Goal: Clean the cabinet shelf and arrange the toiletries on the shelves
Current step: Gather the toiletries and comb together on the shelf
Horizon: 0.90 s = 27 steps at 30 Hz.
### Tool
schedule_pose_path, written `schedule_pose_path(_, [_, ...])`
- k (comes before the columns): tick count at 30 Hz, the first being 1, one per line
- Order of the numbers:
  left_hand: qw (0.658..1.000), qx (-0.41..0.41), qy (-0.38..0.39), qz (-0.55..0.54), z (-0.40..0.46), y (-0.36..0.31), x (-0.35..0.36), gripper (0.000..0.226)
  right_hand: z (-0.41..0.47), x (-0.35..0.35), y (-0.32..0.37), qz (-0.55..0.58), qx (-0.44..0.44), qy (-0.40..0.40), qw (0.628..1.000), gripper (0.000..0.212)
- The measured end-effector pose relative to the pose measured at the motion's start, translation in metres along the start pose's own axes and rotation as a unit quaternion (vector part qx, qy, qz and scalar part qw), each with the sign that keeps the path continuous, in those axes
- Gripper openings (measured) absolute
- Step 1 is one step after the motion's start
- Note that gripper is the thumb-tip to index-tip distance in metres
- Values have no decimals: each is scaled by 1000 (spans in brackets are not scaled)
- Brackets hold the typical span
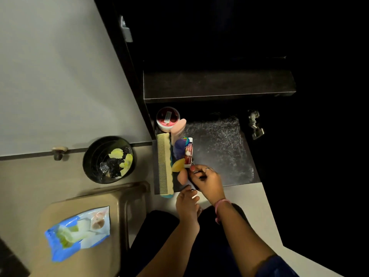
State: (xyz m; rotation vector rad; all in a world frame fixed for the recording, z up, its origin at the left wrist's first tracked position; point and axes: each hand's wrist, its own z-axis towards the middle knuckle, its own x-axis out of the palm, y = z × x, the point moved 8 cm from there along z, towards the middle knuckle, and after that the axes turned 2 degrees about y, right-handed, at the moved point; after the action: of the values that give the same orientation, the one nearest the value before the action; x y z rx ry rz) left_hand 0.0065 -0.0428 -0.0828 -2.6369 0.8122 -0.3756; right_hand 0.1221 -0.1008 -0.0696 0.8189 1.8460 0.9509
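Crouching before the cabinet's lower shelf, the person has the toiletries lined along its left edge, comb outermost, probably leaving the wiped patch free. Right hand pinches a small item beside the tube; left hand curls around something pale.

This looks like a home bathroom or dressing corner, though the dim light leaves much of it black. A dark open cabinet holds a lower shelf lined with toiletries: a comb, a round cream jar, tubes and sponges. Beside it stand a small waste bin with scraps and a wet-wipes pack on a beige stool
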Motion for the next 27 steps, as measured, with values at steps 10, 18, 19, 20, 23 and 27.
schedule_pose_path(10, [1000,-16,-6,-14,13,4,-22,18,-7,9,-6,-6,8,-21,1000,18])
schedule_pose_path(18, [999,-21,-12,25,16,4,-34,25,-11,12,-9,-24,17,-36,999,23])
schedule_pose_path(19, [999,-17,-9,32,15,4,-34,23,-11,12,-9,-31,17,-37,999,24])
schedule_pose_path(20, [999,-14,-4,34,13,3,-34,20,-11,12,-9,-40,17,-40,998,25])
schedule_pose_path(23, [999,-4,3,34,8,0,-33,12,-12,12,-14,-48,33,-54,997,27])
schedule_pose_path(27, [998,8,34,52,5,-5,-31,29,-15,12,-19,-32,55,-70,996,29])
